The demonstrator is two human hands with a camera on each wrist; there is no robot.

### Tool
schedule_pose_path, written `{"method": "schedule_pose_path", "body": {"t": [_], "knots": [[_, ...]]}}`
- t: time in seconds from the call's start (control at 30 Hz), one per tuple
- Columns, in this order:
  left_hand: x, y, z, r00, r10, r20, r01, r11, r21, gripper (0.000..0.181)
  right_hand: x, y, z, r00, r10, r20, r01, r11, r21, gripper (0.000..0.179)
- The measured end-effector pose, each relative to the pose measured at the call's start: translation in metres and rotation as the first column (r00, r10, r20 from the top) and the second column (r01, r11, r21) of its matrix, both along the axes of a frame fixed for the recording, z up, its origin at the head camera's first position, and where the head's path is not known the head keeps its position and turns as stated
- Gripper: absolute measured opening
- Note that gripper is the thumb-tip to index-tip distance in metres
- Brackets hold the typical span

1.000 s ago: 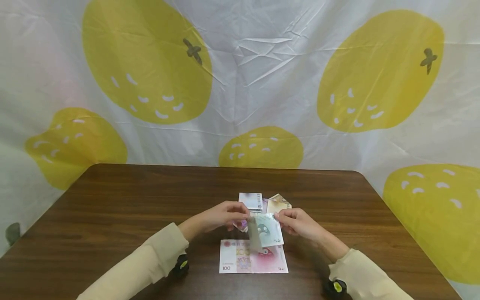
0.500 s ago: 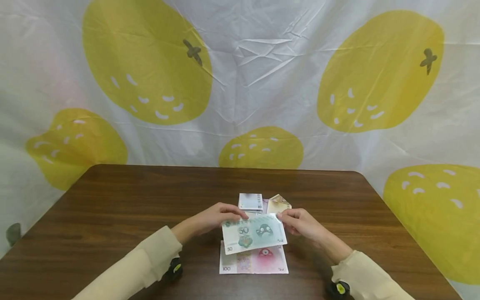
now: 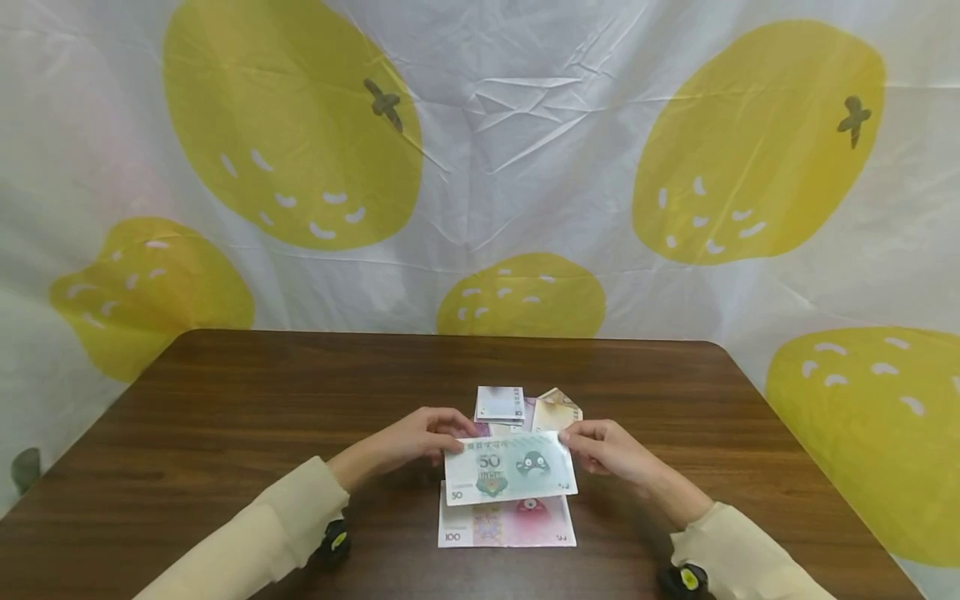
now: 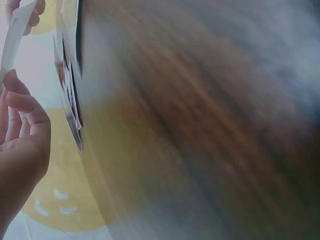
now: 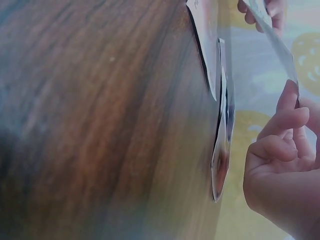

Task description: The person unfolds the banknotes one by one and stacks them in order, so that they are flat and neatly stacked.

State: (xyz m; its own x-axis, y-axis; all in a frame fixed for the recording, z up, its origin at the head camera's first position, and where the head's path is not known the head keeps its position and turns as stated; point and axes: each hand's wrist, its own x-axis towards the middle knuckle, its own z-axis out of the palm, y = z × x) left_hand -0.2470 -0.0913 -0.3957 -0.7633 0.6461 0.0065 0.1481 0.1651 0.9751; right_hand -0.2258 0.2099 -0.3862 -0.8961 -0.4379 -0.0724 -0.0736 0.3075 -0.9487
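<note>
A green banknote [image 3: 510, 471] marked 50 is stretched out flat above the table, held by its two upper corners. My left hand [image 3: 412, 440] pinches the left corner between thumb and fingers; my right hand [image 3: 606, 450] pinches the right one. Both wrist views show the note [image 4: 15, 37] raised off the tabletop. Below it a pink banknote [image 3: 525, 529] marked 100 lies on the table, its upper part covered by the green note. Just behind are folded banknotes: a whitish one [image 3: 500, 402] at the left and a yellowish one [image 3: 558, 410] at the right, over purple ones.
The brown wooden table [image 3: 300, 375] spreads out on both sides of the notes. Behind its far edge hangs a white cloth [image 3: 517, 167] printed with big yellow fruit.
The green note was folded back on its left side and has been opened out flat. My left hand has drawn left and now grips its left corner; the right hand has barely shifted.
</note>
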Motion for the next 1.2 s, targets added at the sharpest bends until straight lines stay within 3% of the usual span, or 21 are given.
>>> {"method": "schedule_pose_path", "body": {"t": [0.27,0.6,0.8,0.93,1.2], "knots": [[0.002,-0.004,-0.001,0.999,-0.002,-0.042,-0.003,0.992,-0.123,0.019,-0.002,0.002,-0.006,0.999,0.048,0.025,-0.048,0.999,-0.01,0.03],[0.003,-0.004,-0.007,0.986,-0.139,-0.094,0.124,0.98,-0.156,0.018,-0.001,0.004,-0.011,0.985,0.173,-0.007,-0.173,0.985,0.01,0.028],[0.005,-0.004,-0.006,0.977,-0.192,-0.098,0.169,0.965,-0.201,0.016,-0.001,0.005,-0.017,0.979,0.202,0.012,-0.202,0.979,0.015,0.028],[0.007,-0.003,-0.005,0.972,-0.206,-0.109,0.174,0.952,-0.251,0.014,-0.002,0.005,-0.021,0.974,0.224,0.03,-0.224,0.974,0.02,0.028],[0.008,-0.001,-0.007,0.968,-0.206,-0.145,0.154,0.94,-0.305,0.014,-0.002,0.003,-0.021,0.959,0.282,-0.012,-0.281,0.959,0.038,0.026]]}}
